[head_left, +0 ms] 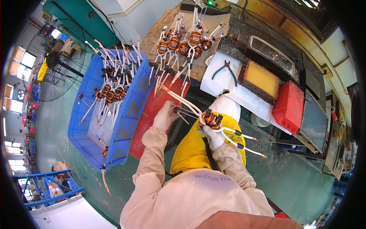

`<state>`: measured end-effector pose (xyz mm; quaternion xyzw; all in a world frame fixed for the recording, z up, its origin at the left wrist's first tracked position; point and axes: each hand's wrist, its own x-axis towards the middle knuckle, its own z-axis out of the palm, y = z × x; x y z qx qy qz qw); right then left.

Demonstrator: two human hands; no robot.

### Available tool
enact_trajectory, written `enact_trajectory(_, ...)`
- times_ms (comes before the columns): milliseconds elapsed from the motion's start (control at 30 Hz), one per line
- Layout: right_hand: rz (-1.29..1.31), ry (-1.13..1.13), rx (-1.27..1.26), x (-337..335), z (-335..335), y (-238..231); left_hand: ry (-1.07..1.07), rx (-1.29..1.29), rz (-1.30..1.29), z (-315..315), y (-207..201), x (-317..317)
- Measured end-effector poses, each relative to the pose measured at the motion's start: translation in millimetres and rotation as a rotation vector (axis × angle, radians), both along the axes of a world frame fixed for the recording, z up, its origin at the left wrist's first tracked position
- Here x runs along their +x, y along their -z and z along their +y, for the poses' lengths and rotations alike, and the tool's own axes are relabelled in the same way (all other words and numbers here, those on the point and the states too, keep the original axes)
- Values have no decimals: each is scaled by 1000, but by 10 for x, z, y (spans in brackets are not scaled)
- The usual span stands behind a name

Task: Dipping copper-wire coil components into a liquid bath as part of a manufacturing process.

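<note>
My right hand point(214, 138), in a white glove, is closed around a copper-wound toroidal coil point(210, 120) above my yellow apron point(190, 154). White insulated leads run from the coil, one pair up and left to bare copper ends, another down and right with black sleeves. To the left, my gloved left hand point(164, 117) is closed at a small black part with thin wires point(176, 110), which point toward the coil. Its fingertips are partly hidden. Beneath that hand lies a red panel point(143, 133).
A blue bin point(129, 126) at left holds several coils point(110, 93). More coils point(183, 44) lie on the bench, some leads hanging over its edge. Pliers point(225, 71), a tray of yellow material point(261, 79) and a red container point(288, 107) stand at right. A caged fan point(53, 59) is far left.
</note>
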<state>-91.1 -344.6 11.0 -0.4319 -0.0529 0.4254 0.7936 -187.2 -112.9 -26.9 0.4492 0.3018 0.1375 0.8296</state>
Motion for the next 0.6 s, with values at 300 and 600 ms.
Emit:
enact_trajectory(300,-454,88,-158,21,105,231,62,-74,60,-618,-172,277)
enact_trajectory(600,-46,-3,-69,11,46,-36,465,675,390,-809,-528,133)
